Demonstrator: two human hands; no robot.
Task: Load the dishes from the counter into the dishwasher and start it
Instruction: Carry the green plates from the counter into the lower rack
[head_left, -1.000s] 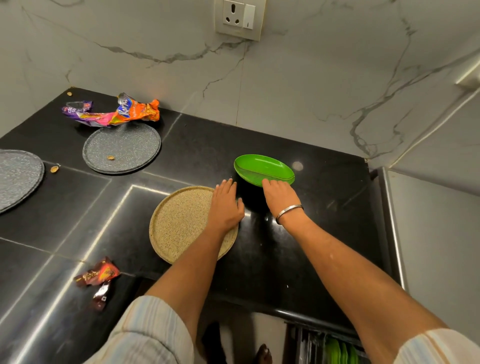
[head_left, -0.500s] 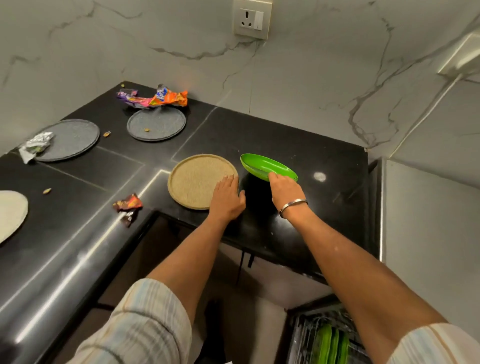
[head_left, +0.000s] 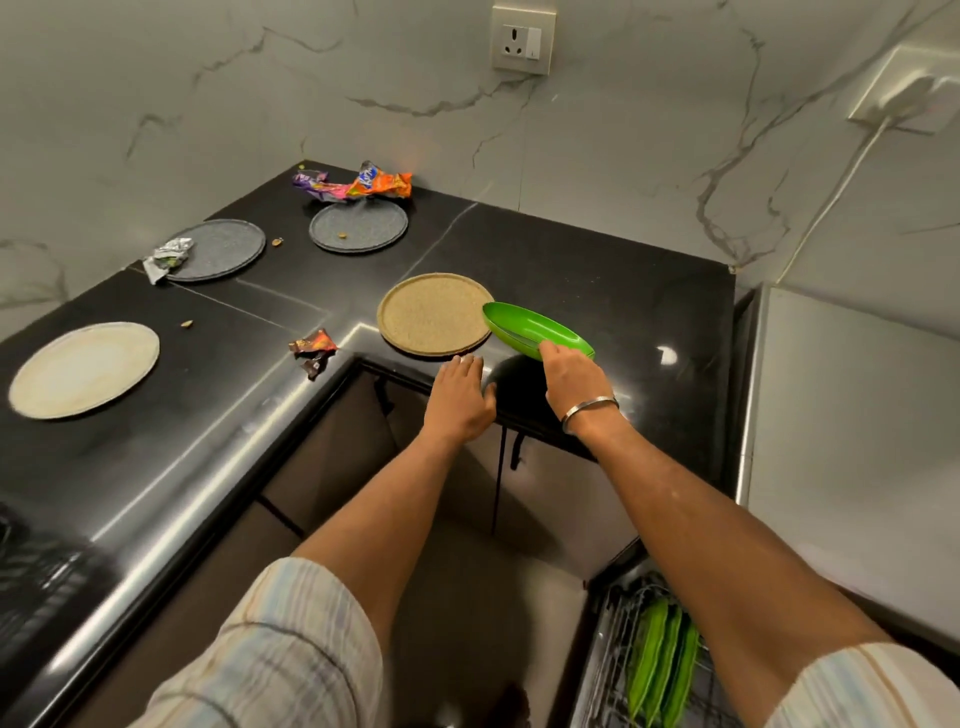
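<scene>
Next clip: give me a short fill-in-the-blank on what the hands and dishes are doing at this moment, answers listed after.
1. The right hand grips the rim of a ____ coloured dish, tilted above the counter.
2. The left hand holds ____; it is flat and open near the counter edge.
3. The round tan plate lies flat to the ____ of the lifted dish.
4. The dishes already standing in the dishwasher rack are ____ in colour.

Missing words: green; nothing; left; green

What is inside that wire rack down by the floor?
Green dishes stand on edge in the dishwasher rack, side by side. The right forearm and the frame edge hide the rest of the rack.
</scene>
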